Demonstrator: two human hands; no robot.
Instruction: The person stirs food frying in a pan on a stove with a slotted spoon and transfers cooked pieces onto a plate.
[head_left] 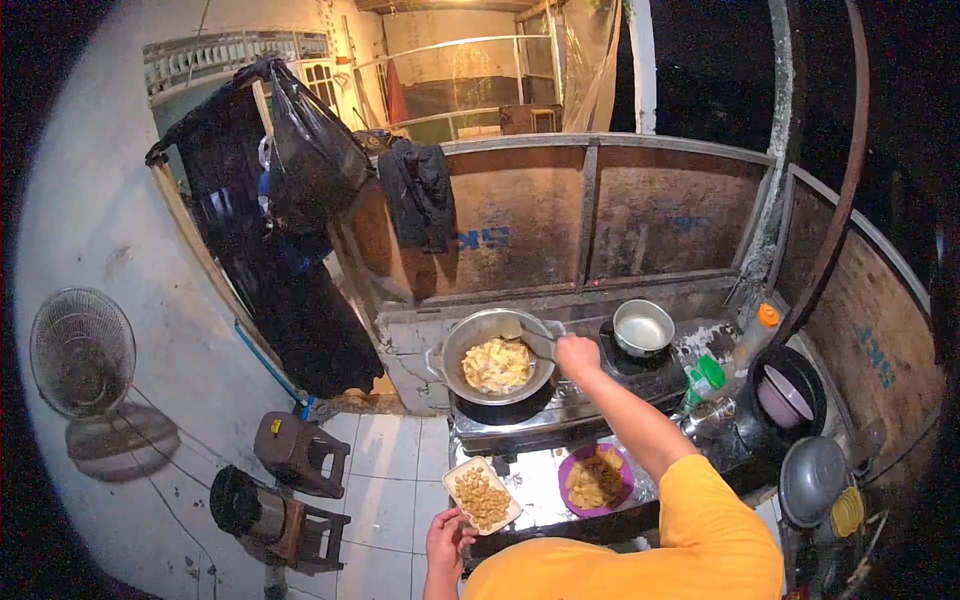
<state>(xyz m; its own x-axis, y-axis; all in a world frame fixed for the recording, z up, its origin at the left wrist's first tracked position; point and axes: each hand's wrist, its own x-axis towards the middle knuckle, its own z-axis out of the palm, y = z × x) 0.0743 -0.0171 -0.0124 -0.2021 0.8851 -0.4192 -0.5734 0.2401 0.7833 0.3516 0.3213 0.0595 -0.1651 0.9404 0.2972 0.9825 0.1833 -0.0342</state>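
Note:
My right hand (577, 358) is closed around the handle of a metal spatula (513, 328) whose blade is at the inner wall of a large wok (462, 336). Pale yellow pieces (497, 366) lie in the wok, apparently in oil. Lower down, my left hand (448, 540) grips the edge of a cream rectangular dish (514, 510) full of small light-brown pieces (481, 496). To the right of the dish, a purple bowl (628, 482) holds more yellowish and brown pieces. The wok stands on the left side of a stove (590, 400).
A silver pot (643, 328) sits on the stove's right side. Farther right are a green-lidded container (710, 372), an orange-capped bottle (755, 335) and a black bucket (745, 415) with a pink bowl inside. Stools (300, 452) and a wall fan (82, 352) are at the left.

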